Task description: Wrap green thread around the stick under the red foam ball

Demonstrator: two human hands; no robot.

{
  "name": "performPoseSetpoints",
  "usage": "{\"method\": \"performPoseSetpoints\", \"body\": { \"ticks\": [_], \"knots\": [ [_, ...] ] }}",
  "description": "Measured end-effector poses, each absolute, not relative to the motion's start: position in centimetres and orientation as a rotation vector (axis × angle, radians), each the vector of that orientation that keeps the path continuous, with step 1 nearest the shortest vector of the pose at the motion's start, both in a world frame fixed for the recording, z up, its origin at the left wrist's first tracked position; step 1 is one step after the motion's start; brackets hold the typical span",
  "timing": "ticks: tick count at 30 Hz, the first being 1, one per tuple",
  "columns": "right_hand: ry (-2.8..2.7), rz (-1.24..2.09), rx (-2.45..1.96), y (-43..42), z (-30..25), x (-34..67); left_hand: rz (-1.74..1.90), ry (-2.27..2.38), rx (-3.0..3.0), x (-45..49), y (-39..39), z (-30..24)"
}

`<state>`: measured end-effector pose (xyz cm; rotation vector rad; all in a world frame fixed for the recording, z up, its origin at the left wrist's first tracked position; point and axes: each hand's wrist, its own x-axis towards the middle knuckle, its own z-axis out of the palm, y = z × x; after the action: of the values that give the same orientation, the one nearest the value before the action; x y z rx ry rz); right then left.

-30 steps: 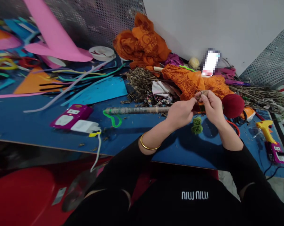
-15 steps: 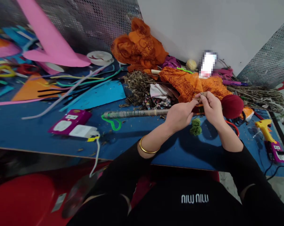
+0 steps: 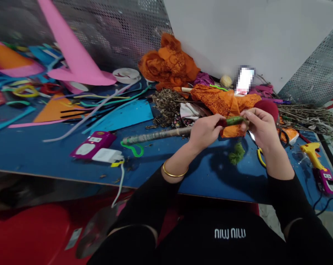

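Observation:
A long grey wrapped stick (image 3: pixel 155 135) stretches over the blue table (image 3: pixel 45 151), and its right end is green (image 3: pixel 234 120). My left hand (image 3: pixel 203 133) is closed round the stick just left of that green part. My right hand (image 3: pixel 262 127) pinches the green end with closed fingers. A tuft of green yarn (image 3: pixel 236 154) hangs or lies just below my hands. Orange patterned cloth (image 3: pixel 224 103) lies right behind them.
A purple power strip (image 3: pixel 92 142) with a white plug and a green pipe cleaner (image 3: pixel 133 149) lie left. Foam sheets and strips cover the far left. A dark red ball (image 3: pixel 267 106), dried twigs (image 3: pixel 307 116) and a yellow glue gun (image 3: pixel 311 151) are right.
My hands lifted the stick's right end and turned it, so its green part now shows. The green yarn shifted a little right and the view swung slightly.

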<state>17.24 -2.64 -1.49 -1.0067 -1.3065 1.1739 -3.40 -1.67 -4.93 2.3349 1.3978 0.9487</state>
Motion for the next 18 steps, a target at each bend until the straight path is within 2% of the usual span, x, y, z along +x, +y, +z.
{"method": "performPoseSetpoints", "body": {
  "ticks": [4,9,15,18],
  "knots": [
    [-1.552,1.22,-1.083,-3.2,0.1,19.2,1.07,1.49,2.225,-4.5,-0.9,-4.6],
    [-1.988,1.03,-1.211,-3.1,1.5,22.3,1.071,1.573,2.25,-4.8,-0.7,-4.3],
    [-1.286,0.799,-0.977,-0.3,0.8,27.7,0.937,1.49,2.314,-5.6,-0.8,-3.5],
    [-1.472,0.643,-1.005,1.9,-0.9,29.0,0.932,1.286,2.246,-5.9,-0.9,-3.3]
  ]
}}
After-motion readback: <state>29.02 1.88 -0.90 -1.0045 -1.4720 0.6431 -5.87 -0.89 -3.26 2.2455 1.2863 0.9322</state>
